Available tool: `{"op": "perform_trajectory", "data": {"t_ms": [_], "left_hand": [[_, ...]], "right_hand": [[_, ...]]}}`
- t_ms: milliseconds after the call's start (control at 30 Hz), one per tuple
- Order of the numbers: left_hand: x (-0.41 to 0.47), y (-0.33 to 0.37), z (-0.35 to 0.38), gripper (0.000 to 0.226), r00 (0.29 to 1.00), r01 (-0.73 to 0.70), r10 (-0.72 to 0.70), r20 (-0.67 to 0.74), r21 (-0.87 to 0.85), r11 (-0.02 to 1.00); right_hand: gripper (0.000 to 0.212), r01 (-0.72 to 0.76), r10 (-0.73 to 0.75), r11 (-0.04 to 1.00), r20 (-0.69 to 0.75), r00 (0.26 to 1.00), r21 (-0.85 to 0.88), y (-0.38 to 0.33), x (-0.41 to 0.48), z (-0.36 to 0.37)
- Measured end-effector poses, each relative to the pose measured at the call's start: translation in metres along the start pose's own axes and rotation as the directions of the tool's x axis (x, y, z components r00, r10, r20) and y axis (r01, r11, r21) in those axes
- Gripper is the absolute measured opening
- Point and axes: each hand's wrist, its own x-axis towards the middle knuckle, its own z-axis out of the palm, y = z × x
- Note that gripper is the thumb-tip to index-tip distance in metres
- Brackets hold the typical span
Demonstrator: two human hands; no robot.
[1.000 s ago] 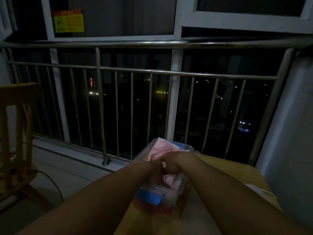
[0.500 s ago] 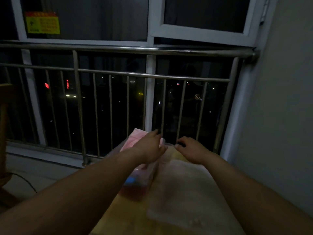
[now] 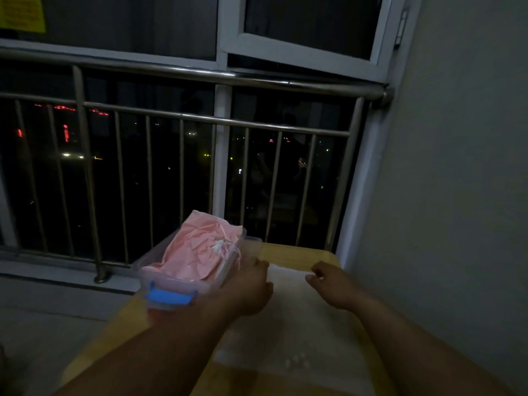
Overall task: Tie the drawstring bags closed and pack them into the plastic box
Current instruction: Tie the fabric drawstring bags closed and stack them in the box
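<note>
Dim balcony, yellow table. I see pink drawstring bags heaped inside the clear plastic box, with a blue latch on its near end. Left hand touches the box's right wall, grip indiscernible. Right hand, further right of the box, is loosely curled and empty. Yellow window sticker is illegible.

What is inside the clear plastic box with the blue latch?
Crumpled pink drawstring bags with pale cords, heaped above the clear plastic box rim. How many there are, and anything beneath them, is covered.
</note>
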Motion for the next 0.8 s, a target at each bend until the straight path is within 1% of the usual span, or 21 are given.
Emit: {"op": "perform_trajectory", "data": {"t_ms": [100,200,233,300,367,433,467,567,667,700,733,800], "left_hand": [[0.011,-0.012,0.023,0.059,0.992,0.097,-0.095,0.079,-0.013,0.995],[0.031,-0.022,0.041,0.052,0.964,0.252,-0.245,0.108,-0.057,0.966],[0.040,-0.025,0.049,0.051,0.948,0.305,-0.295,0.118,-0.074,0.950],[0.051,-0.029,0.059,0.051,0.922,0.378,-0.365,0.128,-0.091,0.922],[0.065,-0.032,0.069,0.051,0.908,0.415,-0.405,0.111,-0.087,0.906],[0.077,-0.033,0.073,0.048,0.896,0.443,-0.438,0.071,-0.089,0.892],[0.082,-0.032,0.073,0.048,0.887,0.462,-0.458,0.057,-0.110,0.880],[0.095,-0.031,0.073,0.053,0.858,0.512,-0.509,0.067,-0.205,0.834],[0.097,-0.035,0.069,0.048,0.831,0.553,-0.543,0.121,-0.294,0.780],[0.094,-0.036,0.067,0.045,0.825,0.563,-0.543,0.156,-0.302,0.769],[0.090,-0.038,0.067,0.041,0.826,0.564,-0.533,0.184,-0.305,0.768],[0.078,-0.037,0.062,0.036,0.827,0.562,-0.521,0.212,-0.325,0.760]], "right_hand": [[0.046,-0.088,0.088,0.996,-0.004,0.996,-0.008,0.024,0.007,0.013],[0.038,-0.165,0.166,0.985,-0.005,0.986,0.052,0.035,0.014,0.021],[0.038,-0.207,0.207,0.976,0.014,0.978,0.065,0.042,0.016,0.025],[0.048,-0.271,0.270,0.962,0.030,0.962,0.042,0.055,0.020,0.033],[0.053,-0.270,0.270,0.963,-0.007,0.963,-0.001,0.067,0.030,0.037],[0.054,-0.283,0.284,0.959,-0.029,0.958,0.035,0.070,0.041,0.039],[0.052,-0.297,0.302,0.951,-0.048,0.952,0.081,0.072,0.047,0.041],[0.034,-0.353,0.376,0.915,-0.094,0.922,0.197,0.075,0.062,0.042],[0.014,-0.345,0.365,0.921,-0.092,0.926,0.181,0.075,0.062,0.042],[0.015,-0.334,0.355,0.925,-0.096,0.930,0.184,0.074,0.058,0.043],[0.022,-0.321,0.346,0.923,-0.096,0.933,0.211,0.074,0.055,0.044],[0.025,-0.297,0.340,0.893,-0.075,0.937,0.338,0.071,0.045,0.044]]}}
